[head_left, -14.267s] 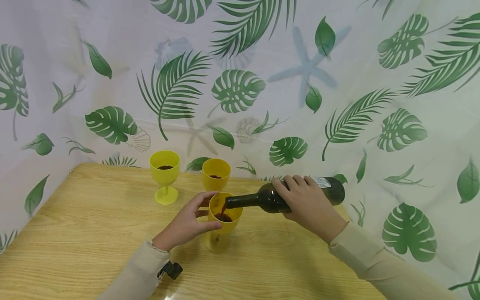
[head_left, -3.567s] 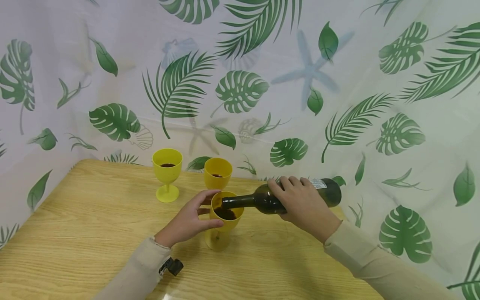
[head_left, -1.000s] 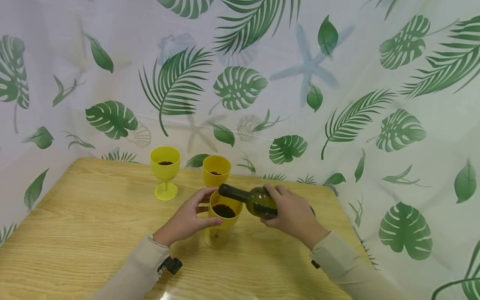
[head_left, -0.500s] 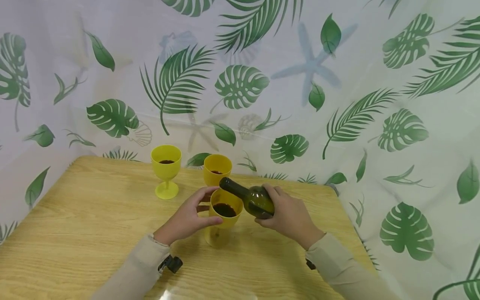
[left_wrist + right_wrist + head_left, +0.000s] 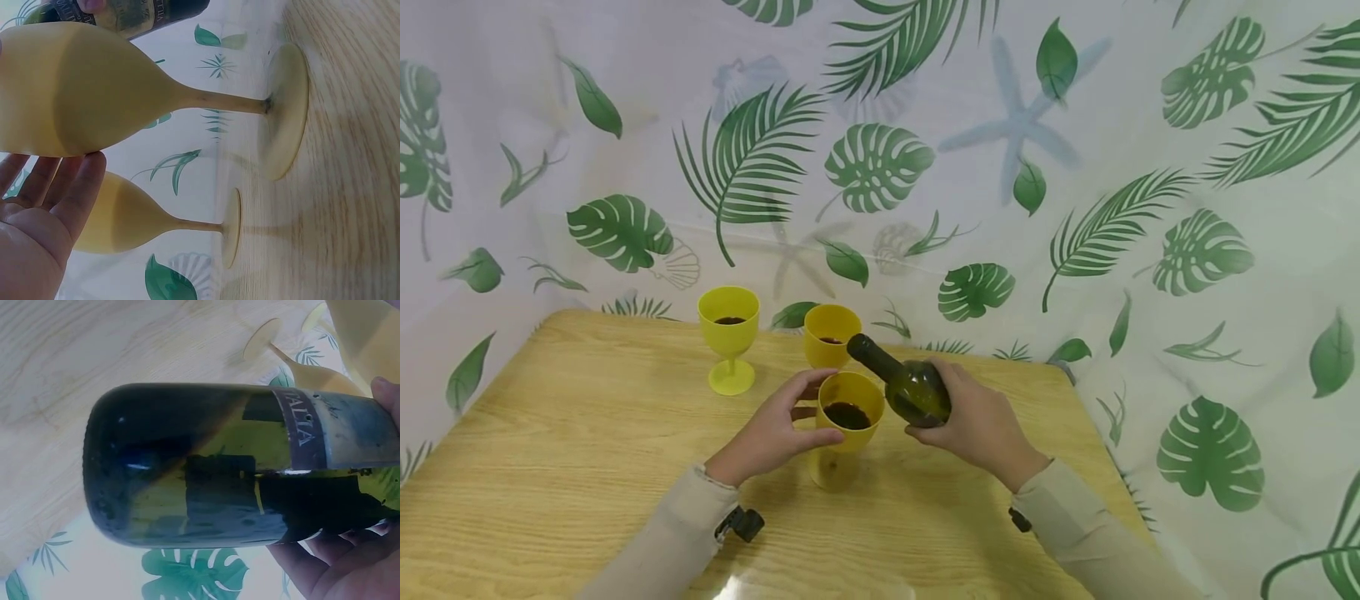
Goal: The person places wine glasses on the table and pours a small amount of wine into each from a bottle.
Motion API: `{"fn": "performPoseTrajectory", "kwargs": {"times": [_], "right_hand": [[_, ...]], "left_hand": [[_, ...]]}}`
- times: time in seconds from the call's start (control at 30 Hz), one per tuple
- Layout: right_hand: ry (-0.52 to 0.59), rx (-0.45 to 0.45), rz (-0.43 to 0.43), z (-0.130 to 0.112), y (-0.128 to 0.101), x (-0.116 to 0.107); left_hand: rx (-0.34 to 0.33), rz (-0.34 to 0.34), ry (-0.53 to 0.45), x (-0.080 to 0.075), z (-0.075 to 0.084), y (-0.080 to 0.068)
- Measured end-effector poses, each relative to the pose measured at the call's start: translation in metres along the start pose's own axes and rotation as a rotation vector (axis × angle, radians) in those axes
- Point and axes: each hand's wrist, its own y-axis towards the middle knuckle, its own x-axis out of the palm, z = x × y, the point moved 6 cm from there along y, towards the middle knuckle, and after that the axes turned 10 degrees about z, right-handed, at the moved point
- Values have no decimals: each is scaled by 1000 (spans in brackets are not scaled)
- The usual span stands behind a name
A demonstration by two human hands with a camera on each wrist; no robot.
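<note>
Left hand [image 5: 771,433]: fingers curved round the bowl of the nearest yellow goblet [image 5: 847,417], thumb on the near side, fingertips on the far side; in the left wrist view the straightened fingers [image 5: 62,187] lie against the underside of the bowl. Goblet: upright on the wooden table [image 5: 550,467], foot planted, dark red liquid [image 5: 847,414] pooled in the bowl. Right hand [image 5: 981,429]: wrapped firmly round the lower body of a dark green wine bottle [image 5: 906,387], just to the right of the goblet; the right wrist view shows the fingers [image 5: 337,556] curled under the glass beside the label. Bottle: tilted, neck raised and pointing up and away from the right hand toward the left, its mouth above and behind the goblet's rim and apart from it; base clear of the table. Beyond the left hand: a second yellow goblet [image 5: 831,333], close behind the held one, with a little dark liquid in it. Further left of that: a third goblet, yellow-green [image 5: 728,333], standing alone, likewise holding a little dark liquid. Behind the table: a pale curtain [image 5: 1075,208] printed with green leaves.
</note>
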Motion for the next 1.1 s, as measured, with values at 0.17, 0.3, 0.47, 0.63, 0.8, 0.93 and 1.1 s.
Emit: {"fn": "performPoseTrajectory", "kwargs": {"times": [0.17, 0.3, 0.47, 0.63, 0.8, 0.93, 1.1], "right_hand": [[116, 106, -2, 12, 0, 3], [237, 218, -7, 28, 0, 7], [373, 326, 7, 50, 0, 14], [475, 401, 67, 74, 1, 19], [499, 454, 151, 94, 2, 19], [508, 488, 206, 109, 2, 20], [515, 513, 260, 126, -1, 20]], "left_hand": [[5, 5, 3, -1, -2, 1], [8, 13, 5, -1, -3, 1], [5, 17, 3, -2, -4, 2], [-1, 15, 4, -2, -4, 2], [15, 13, -3, -2, -5, 3], [21, 9, -6, -1, -4, 2], [8, 3, -9, 0, -2, 1]]}}
